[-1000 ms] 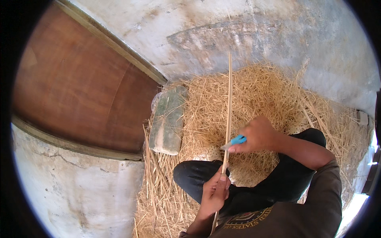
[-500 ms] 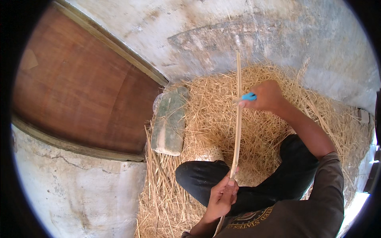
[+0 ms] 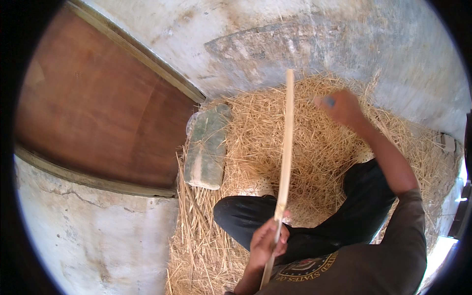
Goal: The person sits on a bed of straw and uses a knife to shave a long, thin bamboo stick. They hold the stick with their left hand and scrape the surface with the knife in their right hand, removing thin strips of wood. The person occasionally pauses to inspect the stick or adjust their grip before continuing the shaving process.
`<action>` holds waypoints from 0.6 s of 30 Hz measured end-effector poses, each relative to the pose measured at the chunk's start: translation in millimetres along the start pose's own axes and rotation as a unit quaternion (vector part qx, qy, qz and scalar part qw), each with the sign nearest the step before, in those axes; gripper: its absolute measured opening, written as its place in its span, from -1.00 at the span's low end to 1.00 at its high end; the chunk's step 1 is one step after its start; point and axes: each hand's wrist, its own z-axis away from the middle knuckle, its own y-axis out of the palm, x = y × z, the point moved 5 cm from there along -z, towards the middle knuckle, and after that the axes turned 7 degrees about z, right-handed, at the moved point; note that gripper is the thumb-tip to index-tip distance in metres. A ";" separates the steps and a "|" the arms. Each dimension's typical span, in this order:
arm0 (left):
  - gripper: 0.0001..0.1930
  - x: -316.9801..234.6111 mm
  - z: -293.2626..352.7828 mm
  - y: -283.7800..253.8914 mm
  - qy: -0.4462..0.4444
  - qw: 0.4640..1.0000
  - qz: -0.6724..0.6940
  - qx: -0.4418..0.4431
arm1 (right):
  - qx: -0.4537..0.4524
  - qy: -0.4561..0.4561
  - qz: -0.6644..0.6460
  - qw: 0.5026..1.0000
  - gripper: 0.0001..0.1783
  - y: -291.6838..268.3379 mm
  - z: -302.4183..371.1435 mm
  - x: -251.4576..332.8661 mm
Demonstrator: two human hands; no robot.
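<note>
A long pale bamboo strip [image 3: 287, 137] stands up and away from me, its far end near the wall. My left hand [image 3: 268, 241] is closed around its lower part, just below a node, and the tail runs down past my wrist. To the right of the strip's upper part, apart from it, my right hand [image 3: 344, 108] grips a small blue-handled knife [image 3: 329, 102]. Motion blurs the knife, and its blade is hard to make out.
Thin shavings [image 3: 314, 132] heap around my crossed legs [image 3: 246, 216] and against the stained wall [image 3: 344, 44]. On the left lie a greenish stone block [image 3: 208, 147] and longer slivers [image 3: 196, 221], beside a brown wooden panel [image 3: 108, 103].
My right hand with the knife has moved off the bamboo strip, up and to the right. The strip has turned, showing a broader face, and my left hand has shifted slightly down and left.
</note>
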 end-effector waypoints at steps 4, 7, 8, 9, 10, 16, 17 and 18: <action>-0.59 -26.3 -21.7 10.6 0.054 0.998 -0.012 0.005 | 0.068 -0.280 -0.015 0.957 -0.28 0.1 95.8 102.5; -0.59 -33.8 -22.9 13.0 0.080 0.994 -0.070 0.002 | 0.035 -0.314 -0.042 0.948 -0.27 1.3 104.7 113.9; -0.59 -34.5 -24.1 14.0 0.085 0.992 -0.088 0.002 | 0.026 -0.281 -0.040 0.959 -0.26 3.2 96.1 107.6; -0.59 -33.6 -24.5 14.5 0.081 0.992 -0.096 0.000 | 0.019 -0.248 -0.038 0.968 -0.26 7.4 82.7 99.0; -0.59 -32.9 -24.9 14.8 0.076 0.992 -0.103 -0.003 | 0.011 -0.215 -0.037 0.976 -0.25 9.0 74.6 92.8; -0.61 -33.4 -30.6 13.7 0.080 0.989 -0.121 -0.001 | -0.020 -0.342 -0.045 0.938 -0.24 11.8 108.3 116.7; -0.62 -34.5 -30.6 11.8 0.073 0.989 -0.129 -0.007 | -0.023 -0.345 -0.039 0.937 -0.23 13.9 106.5 117.0; -0.62 -36.0 -29.6 12.0 0.073 0.988 -0.136 -0.006 | -0.025 -0.347 -0.033 0.937 -0.23 15.0 101.3 116.1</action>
